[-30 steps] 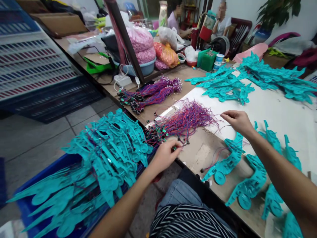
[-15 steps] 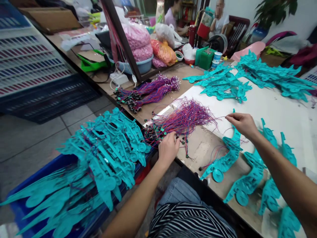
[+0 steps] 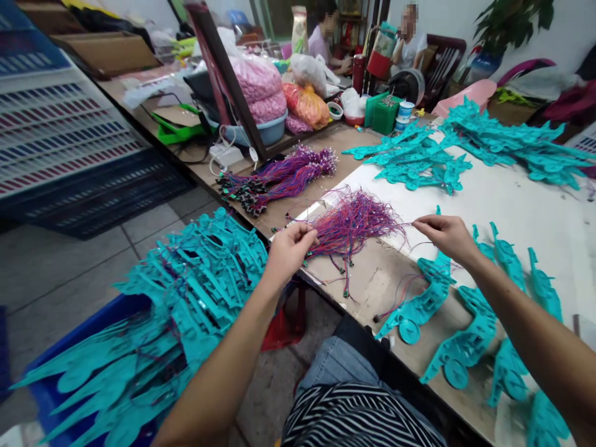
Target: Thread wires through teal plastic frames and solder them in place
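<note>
A bundle of thin red, blue and purple wires (image 3: 354, 217) lies on the table edge, with small dark and green connectors at its near left end. My left hand (image 3: 291, 251) is closed in a pinch over that connector end; its fingertips hide whatever is between them. At the other end of the bundle, my right hand (image 3: 442, 234) pinches the tip of a wire (image 3: 408, 224) that runs back into the pile. Below the right hand lies a turquoise plastic part (image 3: 421, 298) with wires attached, one of several in a row.
A blue crate (image 3: 44, 397) heaped with turquoise parts (image 3: 200, 273) stands at my left. Another wire bundle (image 3: 284, 177) lies farther back, near a dark post (image 3: 228, 81). More turquoise parts (image 3: 421, 158) are piled at the far side. Two people sit beyond the table.
My left hand has moved left and slightly up along the connector end, fingers now pinched. The right hand has shifted slightly left, still pinching the wire.
</note>
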### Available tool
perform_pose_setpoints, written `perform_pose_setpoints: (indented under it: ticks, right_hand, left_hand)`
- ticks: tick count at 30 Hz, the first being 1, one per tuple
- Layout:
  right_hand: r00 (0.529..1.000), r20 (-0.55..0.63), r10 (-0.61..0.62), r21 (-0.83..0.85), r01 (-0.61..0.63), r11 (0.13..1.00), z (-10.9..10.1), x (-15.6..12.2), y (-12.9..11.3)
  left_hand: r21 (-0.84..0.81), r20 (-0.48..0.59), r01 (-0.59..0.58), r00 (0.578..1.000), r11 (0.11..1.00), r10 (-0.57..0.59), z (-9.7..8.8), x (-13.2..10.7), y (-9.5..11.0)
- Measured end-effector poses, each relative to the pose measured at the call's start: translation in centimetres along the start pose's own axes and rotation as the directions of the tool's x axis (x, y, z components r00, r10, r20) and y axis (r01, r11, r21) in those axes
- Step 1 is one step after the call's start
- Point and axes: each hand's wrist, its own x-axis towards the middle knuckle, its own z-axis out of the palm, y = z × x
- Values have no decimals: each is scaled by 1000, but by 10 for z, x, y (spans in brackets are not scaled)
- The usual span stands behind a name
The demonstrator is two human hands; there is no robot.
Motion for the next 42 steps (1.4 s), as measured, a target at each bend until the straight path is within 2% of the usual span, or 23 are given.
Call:
perform_pose_setpoints:
  ticks: [2, 5, 8, 10, 14, 17, 19, 21, 23, 25, 27, 29, 31, 34, 36, 38, 42]
  right_hand:
    - [999, 26, -30, 5, 29, 1000, 7, 2, -4]
    - [996, 48, -73, 10, 72, 997, 15, 5, -10]
    - [996, 60, -72, -4, 72, 997, 18, 8, -15]
    - [995, 69, -69, -15, 71, 997, 20, 9, -17]
    - [993, 78, -85, -19, 87, 996, 26, 15, -18]
    - [991, 86, -106, -25, 109, 994, 35, 23, -19]
    - [987, 108, -120, -39, 125, 991, 42, 28, -19]
    - [983, 131, -126, -60, 134, 989, 50, 33, -20]
    - [981, 148, -122, -80, 135, 988, 58, 36, -20]
    - [981, 153, -118, -94, 133, 987, 64, 37, -20]
    - [981, 157, -113, -108, 131, 985, 69, 37, -19]
    - [982, 160, -103, -121, 123, 985, 72, 37, -20]
    - [982, 162, -99, -124, 120, 985, 73, 35, -21]
    - [980, 159, -118, -111, 137, 984, 72, 32, -23]
    - [981, 152, -121, -98, 137, 986, 70, 29, -25]
    - [982, 147, -114, -70, 126, 990, 69, 26, -26]
    - [979, 169, -113, 72, 102, 992, 73, 21, -30]
  left_hand:
    - [-87, -21, -3, 1000, 996, 1, -10, 12, 16]
    - [-135, -44, -39, 998, 990, 34, -16, 33, 38]
    - [-123, -91, -101, 992, 987, 90, -18, 56, 52]
    - [-85, -128, -146, 983, 986, 135, -21, 72, 55]
    - [52, -162, -180, 969, 982, 186, -28, 105, 37]
    - [233, -173, -127, 970, 964, 169, -29, 124, 10]
    - [394, -156, -75, 977, 916, 146, -27, 128, -7]
    - [542, -134, -51, 980, 839, 146, -23, 123, -19]
    - [640, -139, -73, 968, 765, 210, -16, 107, -23]
    - [685, -140, -140, 938, 715, 317, -6, 83, -22]
    - [680, -64, -237, 923, 694, 378, 7, 54, -19]
    - [645, 34, -307, 926, 699, 376, 23, 30, -19]
    - [615, 92, -327, 934, 717, 346, 39, 15, -22]
    - [528, 98, -260, 964, 808, 247, 53, 15, -23]
    - [401, 93, -183, 983, 897, 159, 50, 23, -18]
    - [240, 110, -115, 990, 964, 91, 37, 31, -8]
    - [12, 140, 2, 990, 1000, -4, -1, 43, 16]
